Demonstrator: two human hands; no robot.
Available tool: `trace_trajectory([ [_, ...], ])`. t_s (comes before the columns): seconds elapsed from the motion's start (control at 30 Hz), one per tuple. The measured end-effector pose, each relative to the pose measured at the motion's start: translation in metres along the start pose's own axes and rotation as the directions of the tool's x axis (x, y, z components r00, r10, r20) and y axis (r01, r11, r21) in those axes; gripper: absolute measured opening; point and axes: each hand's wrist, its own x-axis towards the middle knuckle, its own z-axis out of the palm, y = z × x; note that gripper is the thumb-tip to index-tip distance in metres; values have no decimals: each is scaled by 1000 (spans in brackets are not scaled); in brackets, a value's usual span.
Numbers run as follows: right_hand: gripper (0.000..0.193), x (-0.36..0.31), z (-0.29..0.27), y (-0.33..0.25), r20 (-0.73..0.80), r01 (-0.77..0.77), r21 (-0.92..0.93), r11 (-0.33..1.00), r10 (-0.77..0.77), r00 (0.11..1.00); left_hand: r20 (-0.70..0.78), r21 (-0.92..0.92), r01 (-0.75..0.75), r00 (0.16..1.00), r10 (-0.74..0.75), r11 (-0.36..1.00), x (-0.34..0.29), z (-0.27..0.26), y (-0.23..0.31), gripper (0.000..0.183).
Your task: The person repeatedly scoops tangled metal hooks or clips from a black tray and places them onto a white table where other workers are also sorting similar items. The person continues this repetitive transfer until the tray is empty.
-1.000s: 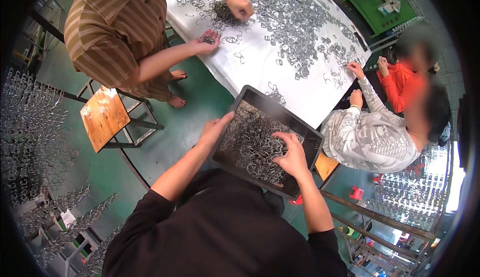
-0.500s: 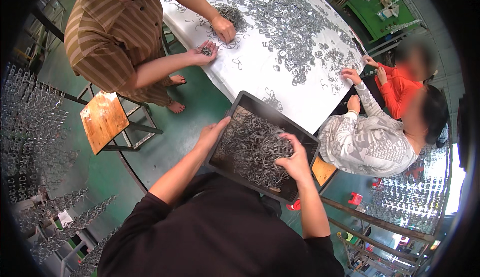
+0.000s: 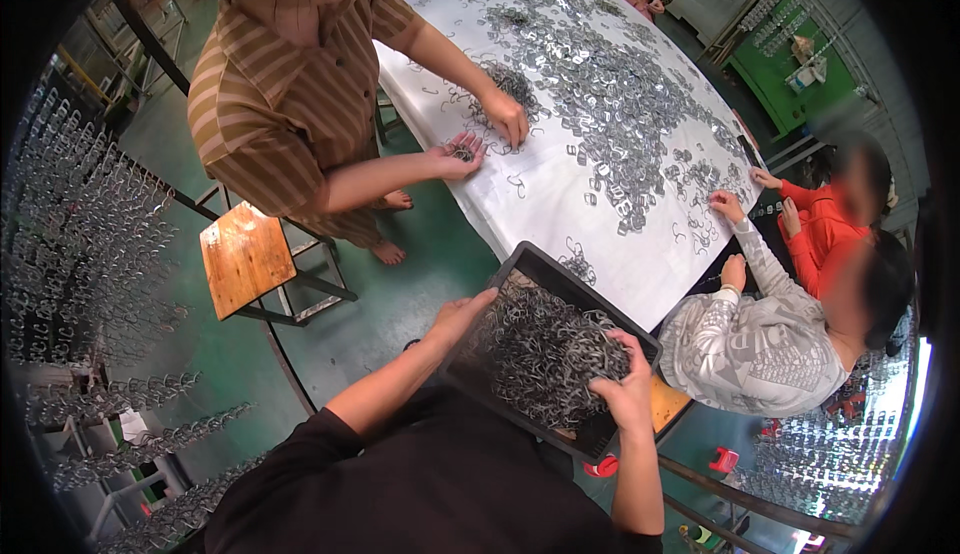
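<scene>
A black plastic bin full of small curved grey metal hooks is held before my body, tilted, its far end near the table's corner. My left hand is closed on the bin's left rim, thumb along the top edge. Inside the bin at the right side, my right hand curls its fingers and thumb round part of the heap of hooks; the fingertips are partly buried among them.
Beyond stands a white-covered table strewn with metal buckles and piles of hooks. A person in striped clothes sorts hooks at the left; others sit at the right. A wooden stool stands left, beside racks of hanging hooks.
The view has shifted, so the bin, table and people appear lower and further right. My right hand has gathered the hooks into a higher heap at the bin's right. My left hand keeps the rim.
</scene>
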Motion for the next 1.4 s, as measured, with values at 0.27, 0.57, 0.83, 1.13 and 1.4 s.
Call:
trace_trajectory([
  [0.27, 58, 4, 8, 15, -10, -26, -182, 983, 25, 1000, 50, 86, -20, 999, 16, 996, -4, 3, 8, 61],
  [0.57, 60, -21, -30, -36, 38, 63, 37, 997, -64, 997, -1, 153, 8, 1000, -8, 988, 3, -1, 3, 67],
  [0.83, 60, 8, 10, 13, -48, -184, -195, 963, 178, 983, 66, 36, 37, 997, -39, 999, -14, 3, 17, 69],
  [1.13, 67, -28, -38, -39, -29, -69, 143, 987, 74, 997, 48, 103, 14, 999, -19, 995, -21, 10, 25, 73],
  [1.4, 58, -6, 17, 7, -36, -112, 30, 993, 113, 993, 25, 117, 41, 999, -44, 992, -12, 4, 17, 72],
])
